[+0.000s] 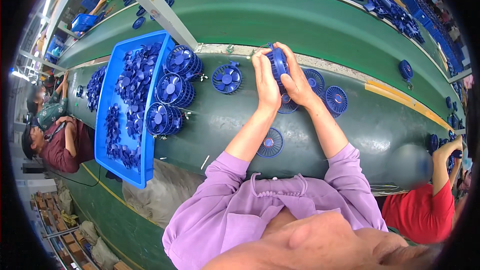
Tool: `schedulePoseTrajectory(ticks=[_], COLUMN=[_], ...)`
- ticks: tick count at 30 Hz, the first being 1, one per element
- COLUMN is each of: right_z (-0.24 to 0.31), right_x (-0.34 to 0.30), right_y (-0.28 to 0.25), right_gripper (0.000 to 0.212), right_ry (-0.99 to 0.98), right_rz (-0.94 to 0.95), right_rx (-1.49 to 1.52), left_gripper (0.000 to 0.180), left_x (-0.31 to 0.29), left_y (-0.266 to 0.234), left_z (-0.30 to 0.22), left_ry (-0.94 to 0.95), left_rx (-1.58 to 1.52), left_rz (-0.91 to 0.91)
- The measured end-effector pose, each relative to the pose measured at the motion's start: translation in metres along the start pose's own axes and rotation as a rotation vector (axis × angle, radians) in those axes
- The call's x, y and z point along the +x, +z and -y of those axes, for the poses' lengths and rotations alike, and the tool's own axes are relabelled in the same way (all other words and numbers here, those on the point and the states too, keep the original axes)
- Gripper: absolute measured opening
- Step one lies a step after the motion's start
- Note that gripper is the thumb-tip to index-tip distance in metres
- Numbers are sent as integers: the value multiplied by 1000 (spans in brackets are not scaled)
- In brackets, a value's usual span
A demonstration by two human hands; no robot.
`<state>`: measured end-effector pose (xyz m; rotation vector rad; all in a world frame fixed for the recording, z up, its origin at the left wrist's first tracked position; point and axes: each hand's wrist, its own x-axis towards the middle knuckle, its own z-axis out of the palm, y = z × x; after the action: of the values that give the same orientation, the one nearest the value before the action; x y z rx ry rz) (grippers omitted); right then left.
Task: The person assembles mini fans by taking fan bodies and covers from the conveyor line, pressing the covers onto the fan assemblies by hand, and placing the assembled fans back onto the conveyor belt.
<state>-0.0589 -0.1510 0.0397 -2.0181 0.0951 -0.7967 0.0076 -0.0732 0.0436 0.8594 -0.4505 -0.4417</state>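
Two hands: left hand [266, 81] and right hand [296, 81] are clasping one blue fan housing [278, 62], round, ribbed plastic, pressed between the palms above the green belt [220, 125].
Grilles lying flat: four [270, 143].
Assembled fans: three are standing beside the blue tray [145, 170].
Blade fan: one [226, 78].

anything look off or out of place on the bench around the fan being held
Little stands out. Both hands, left hand and right hand, grip the blue fan above the green bench. One small pale stick lies loose near the bench's front edge, apart from the blue parts. The blue tray overhangs that edge.
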Motion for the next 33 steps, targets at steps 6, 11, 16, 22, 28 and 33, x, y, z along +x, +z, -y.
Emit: schedulePoseTrajectory(ticks=[6, 11, 16, 22, 28, 33], right_z=[2, 0, -7, -12, -8, -4], right_x=[-1, -3, -5, -5, -3, -6], right_y=[19, 17, 10, 21, 24, 14], right_gripper=[73, 67, 69, 64, 63, 59], right_ry=[101, 153, 55, 202, 141, 133], right_rz=[-97, -94, -101, -109, -158, -190], right_rx=[282, 323, -27, 315, 302, 212], left_gripper=[24, 23, 18, 19, 23, 22], left_x=[1, 4, 6, 5, 4, -2], left_y=[-7, -9, -12, -14, -16, -6], left_z=[8, 12, 19, 24, 15, 14], left_ry=[488, 480, 103, 385, 508, 485], left_rx=[466, 472, 109, 484, 590, 564], left_rz=[75, 88, 37, 60, 105, 93])
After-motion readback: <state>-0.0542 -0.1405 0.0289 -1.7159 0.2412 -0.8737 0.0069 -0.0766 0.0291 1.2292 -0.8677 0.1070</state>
